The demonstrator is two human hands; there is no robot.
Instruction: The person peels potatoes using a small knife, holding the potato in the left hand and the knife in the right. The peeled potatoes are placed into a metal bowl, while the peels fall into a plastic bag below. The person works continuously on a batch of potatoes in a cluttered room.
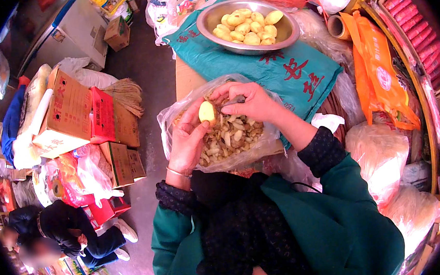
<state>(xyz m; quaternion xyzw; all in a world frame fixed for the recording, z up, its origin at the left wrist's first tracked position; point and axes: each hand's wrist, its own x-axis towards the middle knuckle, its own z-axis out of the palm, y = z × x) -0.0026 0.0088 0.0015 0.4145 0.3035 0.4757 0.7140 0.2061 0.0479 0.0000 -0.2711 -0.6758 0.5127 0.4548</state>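
My left hand [189,138] holds a peeled potato [206,112] between thumb and fingers, above an open clear plastic bag. Close on its right, my right hand [250,102] grips a small dark tool [234,100], mostly hidden by the fingers; its kind cannot be told. Potato peelings [229,136] fill the plastic bag [168,120] under both hands. Beyond the bag, a metal bowl [293,34] of peeled potatoes [250,25] rests on a teal woven sack [315,64] with red writing.
Cardboard boxes [70,106] and a straw broom [125,92] stand at the left. Two people sit or crouch at the lower left, one in dark clothes [62,225]. An orange bag [379,66] hangs at the right, above filled plastic bags [378,152]. A white chest [79,30] stands at the upper left.
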